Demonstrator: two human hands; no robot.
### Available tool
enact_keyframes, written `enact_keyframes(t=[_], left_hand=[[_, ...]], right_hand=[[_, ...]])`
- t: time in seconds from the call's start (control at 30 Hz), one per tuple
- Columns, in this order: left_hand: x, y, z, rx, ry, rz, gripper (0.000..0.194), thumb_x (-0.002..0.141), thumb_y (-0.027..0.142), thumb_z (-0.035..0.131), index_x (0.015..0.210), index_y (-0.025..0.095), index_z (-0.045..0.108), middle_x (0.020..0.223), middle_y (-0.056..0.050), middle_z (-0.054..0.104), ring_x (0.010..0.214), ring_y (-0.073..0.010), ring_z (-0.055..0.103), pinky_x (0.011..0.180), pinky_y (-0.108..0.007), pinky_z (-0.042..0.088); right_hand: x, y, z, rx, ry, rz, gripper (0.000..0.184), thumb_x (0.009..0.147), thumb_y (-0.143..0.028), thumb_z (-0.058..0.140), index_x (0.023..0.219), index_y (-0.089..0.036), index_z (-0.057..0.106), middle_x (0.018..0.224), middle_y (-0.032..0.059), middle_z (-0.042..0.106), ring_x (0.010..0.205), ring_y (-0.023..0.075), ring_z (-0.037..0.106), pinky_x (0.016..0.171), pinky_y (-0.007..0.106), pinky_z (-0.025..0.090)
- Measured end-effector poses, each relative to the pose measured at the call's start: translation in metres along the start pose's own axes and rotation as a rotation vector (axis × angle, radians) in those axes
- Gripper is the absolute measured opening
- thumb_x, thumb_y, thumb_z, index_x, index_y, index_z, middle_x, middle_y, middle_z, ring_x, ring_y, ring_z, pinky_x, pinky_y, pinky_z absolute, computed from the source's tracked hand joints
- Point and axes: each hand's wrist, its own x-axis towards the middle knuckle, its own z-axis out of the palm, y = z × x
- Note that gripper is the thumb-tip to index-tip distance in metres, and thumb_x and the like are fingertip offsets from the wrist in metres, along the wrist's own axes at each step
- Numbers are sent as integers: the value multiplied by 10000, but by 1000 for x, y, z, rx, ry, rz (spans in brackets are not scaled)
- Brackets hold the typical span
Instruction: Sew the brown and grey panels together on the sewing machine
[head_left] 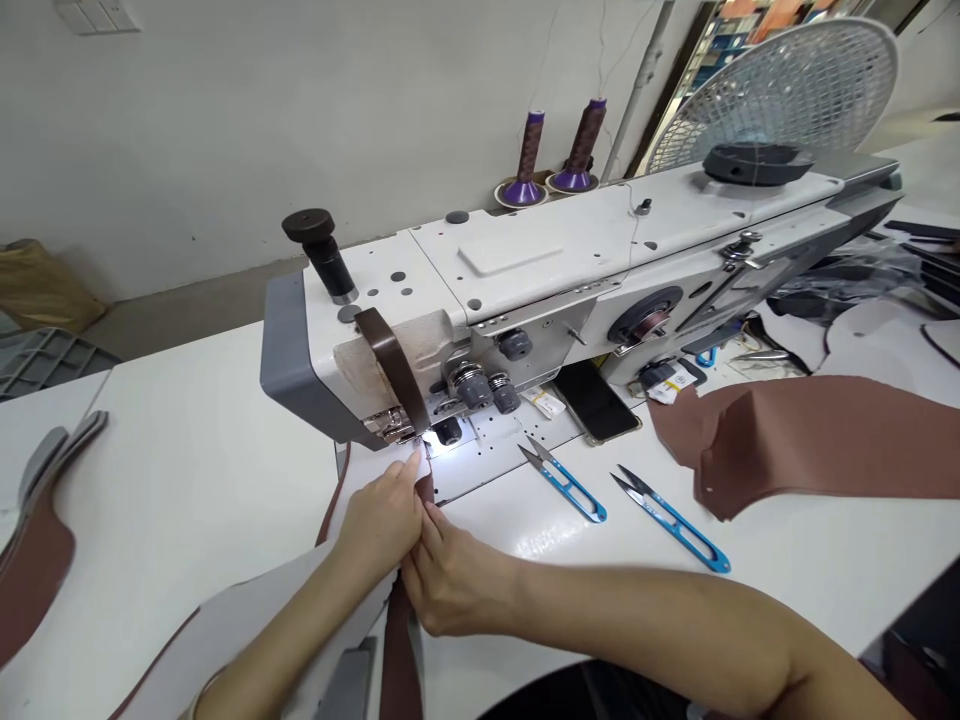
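A brown leather-like piece with a pale backing [247,600] runs up to the lit needle area of a white sewing machine [375,340]. My left hand [381,515] grips it just in front of the presser foot, index finger stretched toward the needle. Close beside it, touching, my right hand [459,578] pinches the brown edge between thumb and fingers. A brown strip [401,660] hangs below the hands. To the right lie two blue-handled thread snips, one nearer the machine [566,483] and another farther right [675,520]. My fingers partly cover the seam.
A dark phone [596,400] lies beneath the machine arm. More brown pieces rest on the right [825,440] and at the far left [37,560]. Behind the machine stand two brown thread cones [529,160] and a white fan [787,90]. A grey crate [52,360] sits at left.
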Motion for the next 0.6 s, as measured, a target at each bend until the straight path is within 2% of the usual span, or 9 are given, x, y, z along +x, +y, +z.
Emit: enact_keyframes(t=[0.23, 0.37, 0.6], left_hand=[[2, 0, 0, 15, 29, 18, 527, 899, 123, 354, 1421, 184, 386, 1227, -104, 601, 1017, -217, 627, 821, -323, 480], [1, 1, -2, 14, 50, 34, 495, 900, 126, 349, 1386, 169, 433, 1194, -106, 606, 1024, -224, 622, 814, -321, 479], [-6, 2, -1, 61, -1, 57, 553, 887, 90, 338, 1438, 138, 349, 1169, -107, 600, 1023, -217, 614, 807, -313, 473]], right_hand=[[-1, 1, 8, 2, 24, 0, 252, 814, -88, 456, 944, 20, 643, 924, 267, 685, 870, 357, 667, 830, 580, 494], [0, 2, 9, 20, 20, 26, 262, 810, -84, 442, 938, 21, 646, 917, 275, 684, 858, 353, 669, 790, 557, 514], [-4, -4, 2, 6, 68, 27, 262, 793, -73, 425, 904, 33, 637, 900, 288, 683, 851, 371, 683, 782, 535, 521]])
